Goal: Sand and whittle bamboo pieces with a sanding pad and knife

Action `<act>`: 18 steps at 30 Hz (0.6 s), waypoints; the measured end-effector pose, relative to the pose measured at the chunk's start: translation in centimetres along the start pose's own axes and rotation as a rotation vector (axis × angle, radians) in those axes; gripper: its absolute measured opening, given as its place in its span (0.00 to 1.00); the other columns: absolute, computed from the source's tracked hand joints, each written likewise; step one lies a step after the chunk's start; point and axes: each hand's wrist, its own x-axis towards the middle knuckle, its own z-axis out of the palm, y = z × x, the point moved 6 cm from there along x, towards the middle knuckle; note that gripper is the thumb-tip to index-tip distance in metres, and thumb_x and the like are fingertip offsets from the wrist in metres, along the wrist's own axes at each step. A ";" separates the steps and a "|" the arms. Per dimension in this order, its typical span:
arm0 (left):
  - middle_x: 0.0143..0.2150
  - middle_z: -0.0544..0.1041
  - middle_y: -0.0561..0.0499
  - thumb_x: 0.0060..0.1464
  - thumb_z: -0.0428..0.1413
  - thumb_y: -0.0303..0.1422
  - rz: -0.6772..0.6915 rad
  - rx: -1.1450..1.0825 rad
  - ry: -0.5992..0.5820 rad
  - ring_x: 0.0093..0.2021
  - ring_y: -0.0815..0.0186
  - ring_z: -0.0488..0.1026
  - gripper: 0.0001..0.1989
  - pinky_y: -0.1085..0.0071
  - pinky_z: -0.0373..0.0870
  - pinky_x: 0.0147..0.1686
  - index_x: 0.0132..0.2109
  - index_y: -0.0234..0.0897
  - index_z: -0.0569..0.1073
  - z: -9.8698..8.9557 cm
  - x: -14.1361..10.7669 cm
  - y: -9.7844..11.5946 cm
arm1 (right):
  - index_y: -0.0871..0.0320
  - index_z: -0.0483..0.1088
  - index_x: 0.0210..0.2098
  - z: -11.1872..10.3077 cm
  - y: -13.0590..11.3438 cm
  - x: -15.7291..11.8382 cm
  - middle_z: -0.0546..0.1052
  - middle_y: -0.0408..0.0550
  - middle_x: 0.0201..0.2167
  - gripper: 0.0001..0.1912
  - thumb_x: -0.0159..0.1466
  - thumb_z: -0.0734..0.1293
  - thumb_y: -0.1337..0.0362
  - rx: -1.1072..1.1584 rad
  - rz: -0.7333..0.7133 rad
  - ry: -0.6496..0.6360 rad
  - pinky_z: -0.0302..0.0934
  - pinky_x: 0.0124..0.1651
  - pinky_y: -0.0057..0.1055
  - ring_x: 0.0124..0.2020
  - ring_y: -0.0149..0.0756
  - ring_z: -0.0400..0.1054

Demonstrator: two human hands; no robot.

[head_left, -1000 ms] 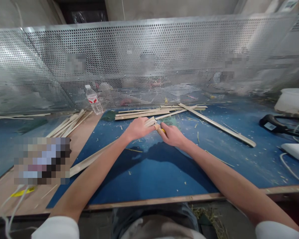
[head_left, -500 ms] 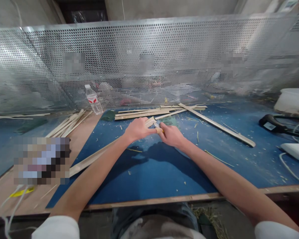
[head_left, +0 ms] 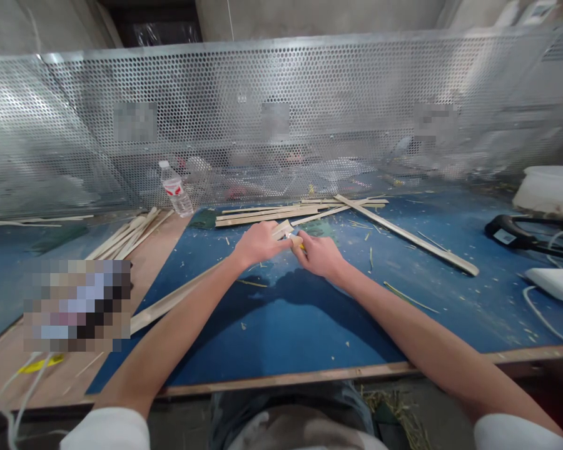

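Near the middle of the blue mat, my left hand (head_left: 258, 242) is closed around a long bamboo strip (head_left: 173, 297). The strip runs back under my left forearm to the lower left, and its far end pokes out past my fingers. My right hand (head_left: 323, 252) grips a small knife (head_left: 302, 245) with a bit of yellow showing on its handle. Its blade is at the strip's end, close to my left fingers; most of the handle is hidden in my palm.
Behind my hands lie several bamboo strips (head_left: 267, 216), with another strip (head_left: 408, 236) slanting to the right. A water bottle (head_left: 176, 190) stands by the perforated metal screen (head_left: 309, 81). More strips (head_left: 129, 234) and a blurred-out item lie left. A black strapped device (head_left: 511, 234) sits right.
My right hand and the knife have shifted slightly at the strip's end, and the blade has moved a little left. My left hand keeps its hold on the strip.
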 end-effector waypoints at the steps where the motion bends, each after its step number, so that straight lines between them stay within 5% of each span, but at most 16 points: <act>1: 0.26 0.71 0.52 0.54 0.56 0.54 0.000 -0.006 0.001 0.28 0.65 0.66 0.23 0.69 0.55 0.27 0.27 0.39 0.67 0.0 0.0 0.0 | 0.60 0.67 0.45 -0.1 0.0 0.0 0.81 0.53 0.33 0.22 0.73 0.49 0.53 -0.006 -0.006 0.008 0.42 0.30 0.33 0.29 0.40 0.72; 6: 0.25 0.71 0.53 0.55 0.55 0.50 0.024 -0.047 -0.009 0.27 0.67 0.65 0.20 0.70 0.55 0.27 0.27 0.39 0.66 0.1 0.0 0.0 | 0.59 0.67 0.44 0.1 0.3 0.2 0.81 0.54 0.34 0.23 0.73 0.49 0.50 -0.019 -0.029 0.024 0.41 0.30 0.33 0.30 0.40 0.73; 18: 0.28 0.72 0.51 0.52 0.58 0.55 0.010 0.009 -0.011 0.31 0.62 0.70 0.22 0.69 0.59 0.30 0.31 0.39 0.71 0.0 -0.2 0.1 | 0.59 0.66 0.48 0.7 0.8 0.3 0.81 0.54 0.38 0.14 0.70 0.54 0.61 -0.027 0.030 -0.073 0.46 0.31 0.32 0.33 0.41 0.73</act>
